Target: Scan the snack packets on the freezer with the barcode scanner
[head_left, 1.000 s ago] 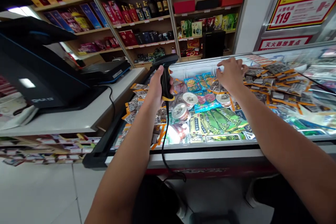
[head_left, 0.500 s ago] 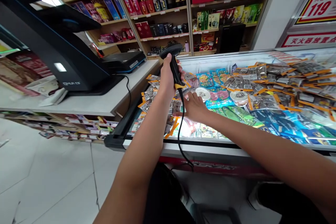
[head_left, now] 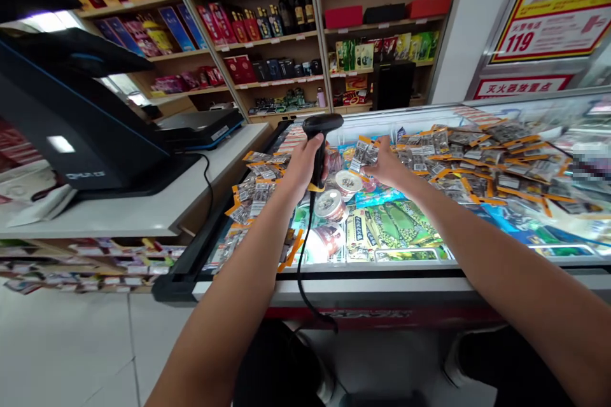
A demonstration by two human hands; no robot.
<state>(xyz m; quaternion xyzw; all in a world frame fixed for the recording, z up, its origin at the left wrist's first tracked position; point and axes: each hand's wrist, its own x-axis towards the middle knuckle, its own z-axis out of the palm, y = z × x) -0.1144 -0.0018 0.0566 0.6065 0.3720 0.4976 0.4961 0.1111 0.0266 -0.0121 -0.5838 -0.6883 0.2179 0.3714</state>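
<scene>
Looks like big pile (head_left: 501, 156) is mostly done, small pile (head_left: 258, 189) isn't, with scanner (head_left: 318, 159) wrapped by left hand (head_left: 300, 166), 1 packet (head_left: 361, 155) pinched by right hand (head_left: 388, 166).

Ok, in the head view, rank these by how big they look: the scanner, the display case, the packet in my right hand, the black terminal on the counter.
Largest to smallest, as they appear:
1. display case, running out of frame
2. black terminal, also cut off
3. scanner
4. packet
</scene>
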